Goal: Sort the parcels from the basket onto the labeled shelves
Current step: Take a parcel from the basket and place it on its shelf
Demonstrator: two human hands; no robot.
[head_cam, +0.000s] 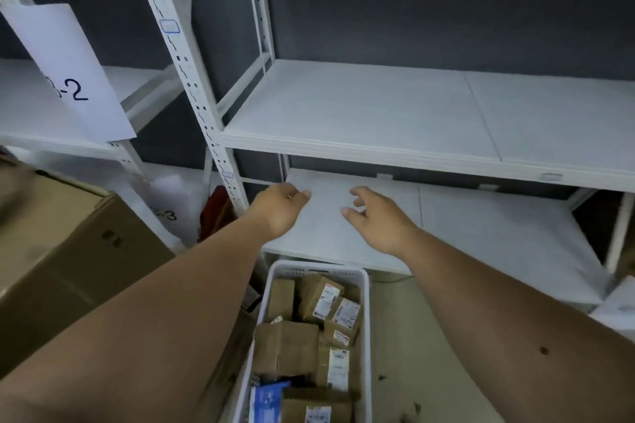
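- Nearest, low in the middle of the view, a white plastic basket (366,319) stands on the floor, packed with brown cardboard parcels (287,348); several bear white labels, and one blue-and-white packet (266,400) lies at the near left.
- To the near left sits a large brown cardboard box (68,251).
- Two bare forearms reach forward above the basket.
- The left hand (280,211) hovers with its fingers loosely curled, grasping nothing.
- The right hand (374,220) hovers just beside it, fingers spread and relaxed, also grasping nothing.
- Beyond the hands lies the white lower shelf (481,216), with the white upper shelf (360,106) above and farther back.
- To the far left, on a neighbouring rack, hangs a paper label (68,72) ending in "-2"; a lower label (168,209) ends in "-3".
- A dark wall (446,0) stands behind.
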